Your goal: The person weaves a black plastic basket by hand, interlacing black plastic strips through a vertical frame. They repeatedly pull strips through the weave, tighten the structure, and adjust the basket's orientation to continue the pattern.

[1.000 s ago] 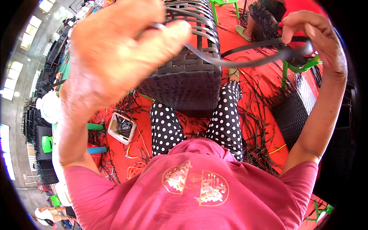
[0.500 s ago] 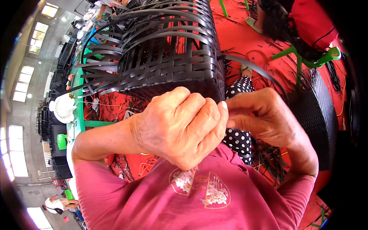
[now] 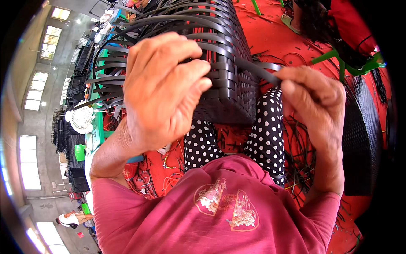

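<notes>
Evidently, the black basket [image 3: 239, 101] just beyond the left hand's [image 3: 163, 86] fingertips is only part-woven.
Head view: the right hand [image 3: 315, 97] pinches a flat strip [image 3: 259, 71]; left fingers curl, hold unclear; beyond them, loose strips [image 3: 182, 18] look unwoven.

1. Our left hand [image 3: 163, 86], left of the frame's centre, curls its fingers, knuckles up.
2. Our right hand [image 3: 317, 99], right of centre, pinches with thumb and forefinger.
3. Our forearms [image 3: 330, 167] angle upward.
</notes>
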Motion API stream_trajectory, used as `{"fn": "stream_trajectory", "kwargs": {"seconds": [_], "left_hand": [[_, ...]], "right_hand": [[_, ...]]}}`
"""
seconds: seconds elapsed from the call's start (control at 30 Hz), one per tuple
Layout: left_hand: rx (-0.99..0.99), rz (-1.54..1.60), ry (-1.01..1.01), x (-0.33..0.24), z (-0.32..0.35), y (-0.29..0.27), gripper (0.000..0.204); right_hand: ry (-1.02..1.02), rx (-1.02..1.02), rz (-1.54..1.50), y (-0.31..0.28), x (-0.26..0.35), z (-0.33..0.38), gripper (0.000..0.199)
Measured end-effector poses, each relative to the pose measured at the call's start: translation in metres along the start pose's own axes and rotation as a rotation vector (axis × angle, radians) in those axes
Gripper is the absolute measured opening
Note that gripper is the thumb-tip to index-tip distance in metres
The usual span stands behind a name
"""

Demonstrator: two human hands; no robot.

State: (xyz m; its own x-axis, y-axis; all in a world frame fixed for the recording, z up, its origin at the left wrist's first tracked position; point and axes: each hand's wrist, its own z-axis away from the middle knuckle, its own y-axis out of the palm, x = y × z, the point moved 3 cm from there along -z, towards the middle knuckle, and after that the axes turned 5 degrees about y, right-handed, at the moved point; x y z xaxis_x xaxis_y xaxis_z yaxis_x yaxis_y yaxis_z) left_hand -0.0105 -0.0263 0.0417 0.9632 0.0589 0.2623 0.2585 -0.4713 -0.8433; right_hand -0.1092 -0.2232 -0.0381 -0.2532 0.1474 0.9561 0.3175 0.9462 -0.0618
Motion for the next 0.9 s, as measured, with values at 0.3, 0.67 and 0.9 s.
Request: {"fn": "stream_trajectory", "kwargs": {"seconds": [0.3, 0.67, 0.9], "left_hand": [[0.126, 0.027, -0.169, 0.016, 0.001, 0.016, 0.022], [0.138, 0.107, -0.162, 0.019, 0.005, 0.024, 0.027], [0.121, 0.094, -0.174, 0.016, 0.003, 0.025, 0.026]], "right_hand": [[0.259, 0.126, -0.068, 0.002, -0.012, -0.021, 0.013], [0.461, 0.214, -0.132, -0.002, -0.001, -0.032, 0.016], [0.183, 0.17, 0.042, 0.002, -0.01, -0.036, 0.017]]}}
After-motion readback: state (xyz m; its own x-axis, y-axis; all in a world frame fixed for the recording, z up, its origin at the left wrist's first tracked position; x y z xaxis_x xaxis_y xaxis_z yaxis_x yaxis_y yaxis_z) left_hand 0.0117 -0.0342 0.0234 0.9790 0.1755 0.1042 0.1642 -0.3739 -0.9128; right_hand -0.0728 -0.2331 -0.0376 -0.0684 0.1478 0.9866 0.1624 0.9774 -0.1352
